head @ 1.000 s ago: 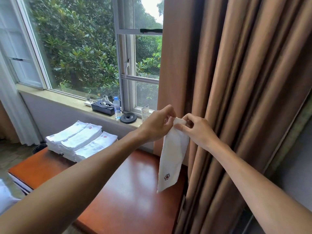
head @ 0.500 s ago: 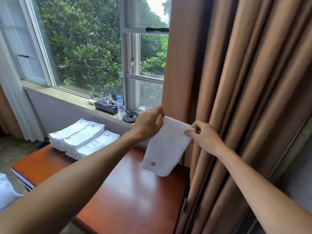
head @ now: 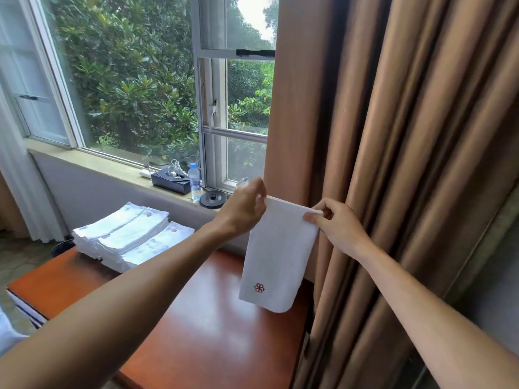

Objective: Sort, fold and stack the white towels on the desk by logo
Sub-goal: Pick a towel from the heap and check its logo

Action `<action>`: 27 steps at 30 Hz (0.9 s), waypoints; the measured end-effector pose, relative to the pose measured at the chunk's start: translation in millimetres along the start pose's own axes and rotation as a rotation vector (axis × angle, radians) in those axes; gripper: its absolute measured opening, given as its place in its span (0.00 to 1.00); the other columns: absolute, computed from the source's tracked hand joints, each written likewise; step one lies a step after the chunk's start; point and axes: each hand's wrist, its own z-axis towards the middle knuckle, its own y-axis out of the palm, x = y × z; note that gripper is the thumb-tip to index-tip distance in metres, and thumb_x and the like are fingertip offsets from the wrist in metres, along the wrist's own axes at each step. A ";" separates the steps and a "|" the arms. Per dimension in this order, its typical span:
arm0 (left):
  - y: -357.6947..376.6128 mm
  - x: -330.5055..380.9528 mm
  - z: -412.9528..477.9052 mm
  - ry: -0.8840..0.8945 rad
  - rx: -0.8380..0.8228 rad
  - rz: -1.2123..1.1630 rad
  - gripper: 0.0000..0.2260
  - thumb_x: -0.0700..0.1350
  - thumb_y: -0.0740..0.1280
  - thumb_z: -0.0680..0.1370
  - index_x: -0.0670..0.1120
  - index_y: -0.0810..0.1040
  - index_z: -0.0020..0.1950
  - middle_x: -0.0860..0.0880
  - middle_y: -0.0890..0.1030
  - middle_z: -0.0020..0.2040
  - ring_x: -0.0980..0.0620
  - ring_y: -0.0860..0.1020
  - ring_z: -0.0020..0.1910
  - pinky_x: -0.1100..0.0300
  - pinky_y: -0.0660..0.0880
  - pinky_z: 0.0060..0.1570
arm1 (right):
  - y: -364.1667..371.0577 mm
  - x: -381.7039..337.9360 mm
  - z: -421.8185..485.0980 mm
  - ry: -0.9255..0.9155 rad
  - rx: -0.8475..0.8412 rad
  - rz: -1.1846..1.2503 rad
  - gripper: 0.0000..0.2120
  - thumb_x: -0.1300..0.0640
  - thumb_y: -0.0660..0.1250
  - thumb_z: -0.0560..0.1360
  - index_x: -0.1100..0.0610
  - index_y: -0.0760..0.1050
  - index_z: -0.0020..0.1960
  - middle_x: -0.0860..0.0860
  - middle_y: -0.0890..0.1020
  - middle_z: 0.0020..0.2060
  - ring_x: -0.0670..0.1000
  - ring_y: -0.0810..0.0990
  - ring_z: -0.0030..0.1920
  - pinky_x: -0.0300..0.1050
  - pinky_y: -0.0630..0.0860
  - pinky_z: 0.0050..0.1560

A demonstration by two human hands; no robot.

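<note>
Folded towel stacks (head: 126, 237) are being kept at the left end of the counter (head: 210, 332). Above it, a white towel (head: 278, 254) is being pinched along its top edge by the left hand (head: 244, 209) and right hand (head: 334, 223). These are being drawn apart, exposing its red logo (head: 259, 287), seemingly for sorting.

Towel (head: 276, 256): soft white cloth, red stitched logo
Desk (head: 213, 332): shiny smooth brown wood
Curtain (head: 407, 164): smooth brown cloth
Bottle (head: 195, 182): clear plastic
</note>
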 end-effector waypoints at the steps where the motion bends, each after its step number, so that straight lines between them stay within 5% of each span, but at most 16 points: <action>1: 0.6 0.5 0.3 -0.011 -0.009 0.014 0.05 0.39 0.61 0.81 0.49 0.68 0.50 0.41 0.78 0.46 0.42 0.75 0.40 0.50 0.72 0.41 | 0.2 -0.4 0.0 0.002 0.006 0.002 0.11 0.48 0.77 0.75 0.51 0.78 0.41 0.40 0.80 0.32 0.40 0.76 0.33 0.31 0.69 0.33; 9: -1.6 5.3 -1.0 -0.028 -0.010 0.024 0.05 0.38 0.61 0.80 0.48 0.68 0.50 0.41 0.79 0.45 0.38 0.77 0.42 0.46 0.76 0.44 | 1.2 -7.0 -4.3 0.019 0.019 0.004 0.14 0.46 0.75 0.77 0.52 0.74 0.42 0.39 0.82 0.36 0.40 0.80 0.37 0.32 0.74 0.33; 14: -1.0 -7.0 -14.5 -0.047 -0.021 -0.098 0.06 0.37 0.64 0.79 0.45 0.70 0.51 0.46 0.79 0.43 0.40 0.81 0.41 0.43 0.79 0.45 | 16.0 -4.9 -13.3 0.050 -0.007 0.151 0.12 0.54 0.72 0.80 0.59 0.72 0.48 0.55 0.83 0.42 0.47 0.81 0.38 0.41 0.79 0.31; 18: 6.6 -19.5 -29.6 -0.162 -0.021 -0.264 0.10 0.36 0.70 0.78 0.44 0.72 0.56 0.48 0.78 0.39 0.48 0.79 0.34 0.53 0.79 0.38 | 29.7 2.0 -19.9 0.072 -0.027 0.166 0.08 0.56 0.72 0.79 0.54 0.72 0.49 0.51 0.81 0.42 0.47 0.78 0.39 0.38 0.77 0.35; 22: 16.4 -24.3 -47.6 -0.142 -0.067 -0.255 0.05 0.36 0.71 0.78 0.44 0.80 0.50 0.50 0.81 0.40 0.55 0.79 0.36 0.63 0.76 0.40 | 47.2 3.1 -31.9 0.061 -0.172 0.042 0.13 0.52 0.77 0.74 0.44 0.77 0.55 0.41 0.82 0.49 0.41 0.79 0.49 0.37 0.76 0.46; 27: 25.3 -31.0 -84.5 -0.229 -0.044 -0.296 0.04 0.38 0.72 0.78 0.45 0.82 0.52 0.53 0.83 0.44 0.56 0.79 0.41 0.65 0.75 0.45 | 88.6 -1.0 -45.6 -0.014 -0.306 -0.077 0.02 0.50 0.73 0.78 0.46 0.82 0.50 0.47 0.84 0.42 0.46 0.79 0.43 0.43 0.73 0.43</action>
